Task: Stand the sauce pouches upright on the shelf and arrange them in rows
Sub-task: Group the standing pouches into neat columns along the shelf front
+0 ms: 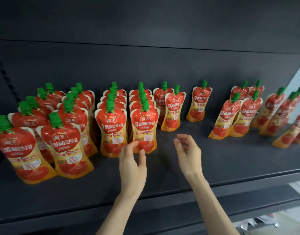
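Right now both hands are hovering empty over the near middle of the dark shelf (230, 160). The left hand (132, 160) is sitting with fingers loosely spread just in front of the front pouch (144, 129) of the fourth row, its fingertips overlapping the pouch's base; whether they are touching it I cannot tell. The right hand (188, 153) is curling open over bare shelf, gripping nothing.

The sauce pouches are all standing: four tidy rows on the left (61, 143), a short pair (173, 109) and a single pouch (199, 102) farther back, and looser, leaning groups to the right (237, 116).

The likely trouble is toppling. These are soft, glossy, waisted pouches with green caps, balancing on narrow flared bases, so a careless nudge from the left hand would probably be tipping the front pouch back into its row and knocking the others down. The leaning ones at far right (288, 133) look the least stable. The shelf looks matte and flat.
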